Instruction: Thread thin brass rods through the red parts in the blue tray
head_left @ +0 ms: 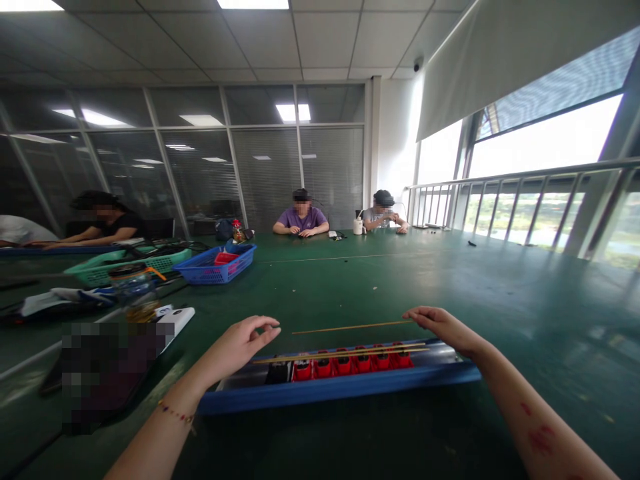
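A thin, straw-coloured stick (350, 327) hangs nearly level above the far side of a long blue tray (340, 393). Its right end sits between the thumb and fingers of my right hand (443, 325). My left hand (250, 339) is just off the stick's left end, thumb and fingers apart, holding nothing. Several similar sticks (345, 354) lie lengthwise over the tray. Beneath them stand several small red boxes (343, 367) in a row, with dark contents too small to make out. A black piece (279, 372) is at the row's left end.
To the left lie a dark blurred object (107, 377), a white device (179, 320) and a lidded jar (134, 293). A green basket (95, 270) and a blue basket (215, 270) stand farther back. Several people sit at the table, two of them opposite. Railings and windows line the right.
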Demonstrator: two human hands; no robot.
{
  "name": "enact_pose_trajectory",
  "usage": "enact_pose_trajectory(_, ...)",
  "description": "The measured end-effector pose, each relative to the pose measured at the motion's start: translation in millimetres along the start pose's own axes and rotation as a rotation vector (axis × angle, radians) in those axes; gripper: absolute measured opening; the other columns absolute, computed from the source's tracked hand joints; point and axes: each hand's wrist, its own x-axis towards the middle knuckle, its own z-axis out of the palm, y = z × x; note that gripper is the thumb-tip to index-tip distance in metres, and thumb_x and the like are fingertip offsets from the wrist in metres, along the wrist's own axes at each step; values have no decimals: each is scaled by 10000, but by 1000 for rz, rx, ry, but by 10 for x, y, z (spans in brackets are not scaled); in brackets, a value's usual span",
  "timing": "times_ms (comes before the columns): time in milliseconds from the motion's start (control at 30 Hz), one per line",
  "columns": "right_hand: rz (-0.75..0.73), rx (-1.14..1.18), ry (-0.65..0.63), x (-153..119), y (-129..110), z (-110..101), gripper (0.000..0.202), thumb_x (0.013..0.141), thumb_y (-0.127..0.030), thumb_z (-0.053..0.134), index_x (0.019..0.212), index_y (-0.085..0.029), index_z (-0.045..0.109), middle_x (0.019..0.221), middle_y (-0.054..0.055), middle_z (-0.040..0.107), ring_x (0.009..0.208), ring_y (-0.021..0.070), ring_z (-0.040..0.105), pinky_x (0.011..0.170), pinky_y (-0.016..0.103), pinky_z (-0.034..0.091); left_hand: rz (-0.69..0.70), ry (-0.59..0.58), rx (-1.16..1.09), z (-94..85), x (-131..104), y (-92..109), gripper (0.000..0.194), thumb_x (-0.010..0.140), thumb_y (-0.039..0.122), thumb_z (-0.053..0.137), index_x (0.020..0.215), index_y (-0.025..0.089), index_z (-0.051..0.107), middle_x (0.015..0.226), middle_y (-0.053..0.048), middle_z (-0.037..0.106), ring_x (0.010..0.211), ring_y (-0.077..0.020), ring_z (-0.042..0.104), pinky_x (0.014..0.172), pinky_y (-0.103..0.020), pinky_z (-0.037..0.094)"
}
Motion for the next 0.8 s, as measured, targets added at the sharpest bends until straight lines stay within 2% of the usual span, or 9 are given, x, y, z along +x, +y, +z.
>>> enact_pose_trajectory(67, 1, -33, -31, 84, 43, 50, 533, 777, -581, 439, 1022, -147, 626, 1040, 79, 636, 980, 243, 535, 895, 361, 387, 37, -10, 24, -62, -11, 2, 408, 793, 536, 406, 941, 222, 620, 954, -23, 612, 822, -172, 553, 714, -237, 415)
enact_pose_trajectory(167, -25, -117, -92, 217, 74, 114, 495, 769, -549, 470, 1024, -160, 638, 1028, 66, 647, 959, 229, 553, 873, 336, 408, 83, -103, 45, -109, -37, 47, 359, 777, 508, 449, 851, 220, 650, 899, -15, 613, 811, -166, 550, 740, -241, 413)
enact_pose_trajectory(267, -56, -254, -188, 336, 98, 151, 411, 754, -474, 519, 1005, -177, 653, 925, 45, 679, 829, 203, 599, 754, 295, 463, 110, -172, 76, -79, -49, 124, 346, 772, 496, 455, 840, 228, 662, 889, -13, 604, 775, -159, 548, 740, -243, 410)
enact_pose_trajectory(400, -68, -467, -298, 490, 159, 205, 251, 694, -359, 585, 842, -199, 708, 749, 22, 695, 672, 179, 612, 610, 252, 467, 187, -214, 144, 16, -35, 236, 315, 791, 468, 449, 835, 248, 669, 880, -15, 595, 824, -171, 539, 751, -240, 388)
enact_pose_trajectory(500, -82, -501, -289, 593, 208, 275, 186, 661, -289, 604, 784, -204, 716, 726, 21, 692, 658, 174, 609, 609, 245, 457, 219, -235, 186, 58, -12, 297, 287, 798, 439, 455, 824, 247, 667, 859, -18, 595, 833, -179, 538, 749, -246, 376)
enact_pose_trajectory(800, -107, -499, -186, 653, 263, 439, 152, 663, -228, 593, 766, -190, 699, 723, 30, 678, 670, 166, 603, 623, 237, 455, 112, -241, 135, 68, 54, 298, 314, 747, 483, 495, 740, 204, 639, 760, 3, 585, 653, -138, 524, 557, -206, 357)
